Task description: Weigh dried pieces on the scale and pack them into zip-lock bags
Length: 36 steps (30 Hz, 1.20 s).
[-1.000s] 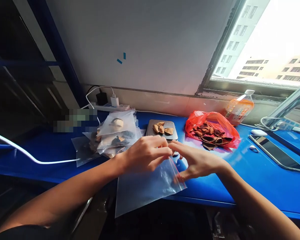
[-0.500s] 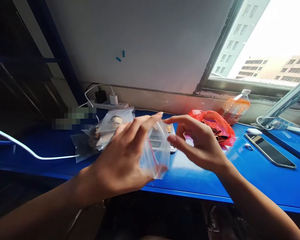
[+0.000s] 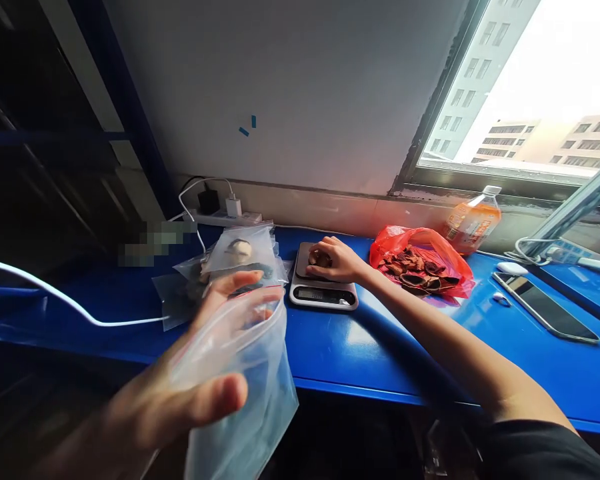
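My left hand (image 3: 195, 387) holds a clear zip-lock bag (image 3: 245, 400) with a red seal line, its thumb in front and its fingers spread near the gaping mouth. The bag hangs in front of the table edge and looks empty. My right hand (image 3: 341, 259) reaches onto the plate of a small kitchen scale (image 3: 303, 297), fingers curled round brown dried pieces (image 3: 321, 259). Part of those pieces is covered by the fingers. The scale's display is too small to read.
Filled clear bags (image 3: 240, 253) lie in a pile left of the scale. To its right sits an open red plastic bag (image 3: 457, 267) of dried brown peel-like pieces (image 3: 420, 270). An orange drink bottle (image 3: 475, 220), a phone (image 3: 547, 307) and a white cable (image 3: 95, 321) are around.
My hands have parted. The left has opened the bag wide and brought it nearer and lower; the right has gone from beside the bag to the pieces on the scale.
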Each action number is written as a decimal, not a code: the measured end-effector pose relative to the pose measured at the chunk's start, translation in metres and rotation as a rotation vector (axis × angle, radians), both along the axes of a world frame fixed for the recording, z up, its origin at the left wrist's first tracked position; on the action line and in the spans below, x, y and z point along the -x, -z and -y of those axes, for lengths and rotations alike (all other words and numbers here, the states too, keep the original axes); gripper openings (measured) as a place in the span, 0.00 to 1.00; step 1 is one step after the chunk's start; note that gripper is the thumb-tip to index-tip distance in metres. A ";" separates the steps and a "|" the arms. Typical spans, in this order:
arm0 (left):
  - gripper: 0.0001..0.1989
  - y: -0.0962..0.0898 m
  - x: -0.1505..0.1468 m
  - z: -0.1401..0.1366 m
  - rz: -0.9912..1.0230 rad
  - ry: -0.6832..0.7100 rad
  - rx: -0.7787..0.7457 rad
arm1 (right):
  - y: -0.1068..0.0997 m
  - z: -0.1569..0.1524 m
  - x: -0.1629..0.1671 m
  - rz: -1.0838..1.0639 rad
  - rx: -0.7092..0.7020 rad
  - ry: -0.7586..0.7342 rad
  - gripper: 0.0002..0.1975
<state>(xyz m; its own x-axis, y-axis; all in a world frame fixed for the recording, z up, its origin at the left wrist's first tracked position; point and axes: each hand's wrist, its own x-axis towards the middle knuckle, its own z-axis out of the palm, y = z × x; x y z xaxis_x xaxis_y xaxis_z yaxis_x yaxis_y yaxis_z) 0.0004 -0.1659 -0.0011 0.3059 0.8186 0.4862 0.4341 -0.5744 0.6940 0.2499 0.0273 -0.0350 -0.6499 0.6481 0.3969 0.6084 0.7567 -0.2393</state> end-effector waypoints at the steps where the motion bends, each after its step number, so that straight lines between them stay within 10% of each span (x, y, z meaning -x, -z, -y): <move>1: 0.36 0.002 -0.001 -0.004 0.035 0.095 0.106 | 0.000 0.000 0.000 -0.021 -0.003 0.011 0.19; 5: 0.36 0.011 -0.015 -0.021 0.209 0.297 0.344 | 0.001 0.001 0.000 -0.039 0.000 0.066 0.17; 11: 0.37 0.001 -0.030 -0.015 0.138 0.274 0.274 | -0.002 0.001 -0.001 -0.247 0.012 0.093 0.17; 16: 0.41 -0.027 -0.039 0.005 -0.042 0.061 -0.012 | -0.051 0.028 0.005 -0.852 0.199 0.102 0.21; 22: 0.44 -0.023 -0.082 -0.030 -0.116 -0.145 -0.176 | -0.108 0.103 0.023 -1.039 0.228 -0.007 0.26; 28: 0.41 -0.016 -0.109 -0.050 -0.027 -0.037 -0.216 | -0.095 0.120 0.021 -0.843 0.074 0.038 0.20; 36: 0.45 -0.005 -0.110 -0.059 -0.003 0.004 -0.234 | -0.080 0.127 -0.001 -0.895 0.236 0.091 0.18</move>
